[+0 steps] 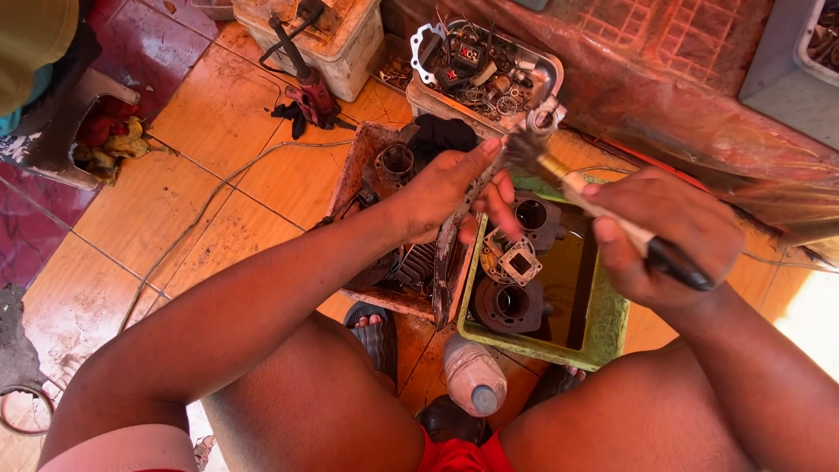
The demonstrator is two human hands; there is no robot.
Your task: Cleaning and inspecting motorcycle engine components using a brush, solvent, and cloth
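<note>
Left hand (450,188): centre of frame, fingers clamped on a thin dirty metal part (447,253) above the trays.
Right hand (669,232): fist closed around a paintbrush (603,210), bristles touching the part's top.
Below: green tray (603,328) holding 2 cylinders in dark liquid.
Risk: oily grip could slip, dropping the part with a splash.
Risk: plastic bottle (472,376) between the feet could likely tip.
</note>
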